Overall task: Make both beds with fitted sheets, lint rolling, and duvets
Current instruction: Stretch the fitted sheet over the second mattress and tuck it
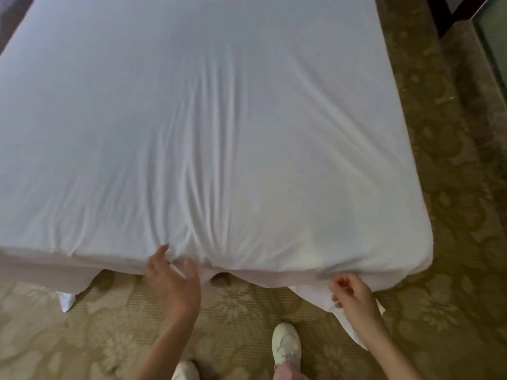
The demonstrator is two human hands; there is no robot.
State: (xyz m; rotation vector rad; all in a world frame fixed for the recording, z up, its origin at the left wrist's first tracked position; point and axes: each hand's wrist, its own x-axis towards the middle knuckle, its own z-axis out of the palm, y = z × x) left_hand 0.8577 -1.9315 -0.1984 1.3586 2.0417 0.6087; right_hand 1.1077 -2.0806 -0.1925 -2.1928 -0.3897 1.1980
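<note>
Standing at the foot of the bed (408, 259), a person leans over its near edge with both arms reaching down. The white fitted sheet (205, 119) covers the whole top of the mattress and wraps over the near right corner; long creases run from the middle of the bed down to a bunched spot at the near edge. The left hand (172, 275) is at that bunched spot, fingers spread and fairly straight, with a narrow fold of sheet lying between thumb and fingers; whether it pinches the fold cannot be told. The right hand (354, 297) is further right, below the mattress edge, its fingers curled tightly round a white flap (312, 293) of cloth that hangs towards the floor. A second piece of white cloth (65, 300) hangs below the edge at the far left. Two white shoes (285, 344) stand on the patterned tan carpet (233, 311) beneath the arms.
</note>
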